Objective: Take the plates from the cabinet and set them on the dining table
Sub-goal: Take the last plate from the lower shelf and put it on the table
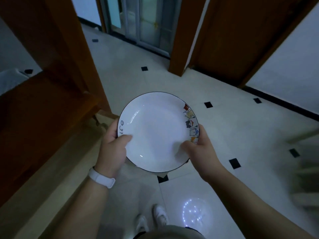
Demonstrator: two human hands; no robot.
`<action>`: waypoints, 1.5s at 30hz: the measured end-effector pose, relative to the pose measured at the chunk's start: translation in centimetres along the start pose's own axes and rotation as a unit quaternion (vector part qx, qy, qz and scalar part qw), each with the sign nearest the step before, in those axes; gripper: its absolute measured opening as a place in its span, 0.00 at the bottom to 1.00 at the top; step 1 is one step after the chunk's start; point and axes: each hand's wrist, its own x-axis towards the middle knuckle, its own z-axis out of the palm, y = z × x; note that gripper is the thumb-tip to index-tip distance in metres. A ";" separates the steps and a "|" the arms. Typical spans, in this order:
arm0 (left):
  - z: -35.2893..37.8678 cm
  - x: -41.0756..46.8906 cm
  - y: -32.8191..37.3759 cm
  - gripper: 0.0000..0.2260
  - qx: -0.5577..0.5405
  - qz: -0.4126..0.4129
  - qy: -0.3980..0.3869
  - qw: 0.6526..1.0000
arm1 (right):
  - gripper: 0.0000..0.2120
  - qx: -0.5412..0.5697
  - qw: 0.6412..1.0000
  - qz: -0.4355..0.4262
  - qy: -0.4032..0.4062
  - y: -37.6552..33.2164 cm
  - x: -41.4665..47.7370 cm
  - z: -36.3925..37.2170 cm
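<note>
Plate [155, 131] pinched at its near rim on both sides: left hand [113, 149] with thumb on top beside handwritten letters "ife", right hand [202, 149] with thumb just near of a row of cartoon cats [190, 123]. Held level above pale floor tiles [224, 128]; white wristband [101, 177] on left wrist; wooden furniture [43, 109] at left.

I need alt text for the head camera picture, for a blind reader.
A person holds a white plate with a dark rim and cartoon figures on one edge, the left hand and right hand gripping opposite sides, thumbs on top. Below is a pale tiled floor with small black squares, with brown wooden door frames around.
</note>
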 end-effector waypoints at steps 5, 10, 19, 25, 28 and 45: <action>7.0 2.2 0.2 0.23 0.023 -0.002 -0.129 0.991 | 0.20 0.055 0.990 0.000 0.132 0.5 -1.8 -5.3; 14.5 2.9 -0.7 0.25 0.040 -0.005 -0.246 0.968 | 0.20 0.053 0.973 0.001 0.225 0.6 -3.7 -11.7; 28.7 3.5 -5.9 0.23 0.065 -0.041 -0.305 0.949 | 0.20 0.067 0.950 0.016 0.303 2.6 -3.2 -24.3; 39.6 3.4 -7.9 0.22 0.061 -0.050 -0.314 0.946 | 0.24 0.085 0.943 0.022 0.322 2.7 -1.2 -34.4; 45.4 3.3 -8.3 0.22 0.063 -0.045 -0.331 0.940 | 0.23 0.089 0.936 0.016 0.340 2.6 -1.1 -39.5; 66.8 4.9 -11.5 0.22 0.078 -0.067 -0.452 0.886 | 0.20 0.112 0.885 0.009 0.452 2.9 1.3 -56.6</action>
